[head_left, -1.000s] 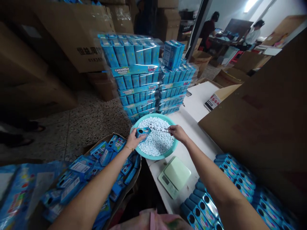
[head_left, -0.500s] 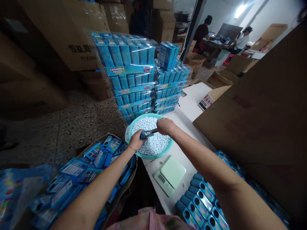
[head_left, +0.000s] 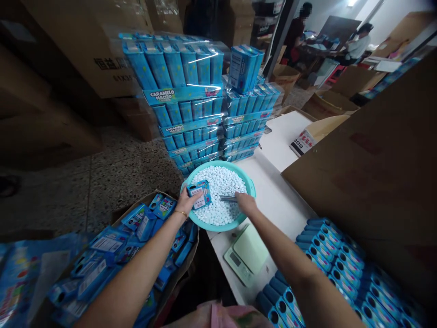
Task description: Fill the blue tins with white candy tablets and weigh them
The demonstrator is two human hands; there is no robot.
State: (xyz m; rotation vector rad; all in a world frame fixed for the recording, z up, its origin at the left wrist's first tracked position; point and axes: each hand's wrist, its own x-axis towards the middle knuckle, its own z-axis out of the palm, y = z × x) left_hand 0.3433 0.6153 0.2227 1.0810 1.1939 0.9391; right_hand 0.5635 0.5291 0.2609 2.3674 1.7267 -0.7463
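Observation:
A turquoise basin full of small white candies stands on the white table. Over its left side my left hand grips a blue candy box, its printed label facing me. My right hand is closed around the handle of a metal scoop, whose far end lies among the candies, pointing at the box. A small gap separates scoop and box. Near the basin on the table is a pale green scale.
Left below, a carton holds many blue boxes. Shrink-wrapped stacks of boxes rise behind the basin. Rows of boxes with round holes line the right, beside a big cardboard panel. Two people sit at the back.
The candy box has turned so its broad label faces me. My right hand has drawn the scoop away from the box and lowered it into the candies. The camera view has shifted.

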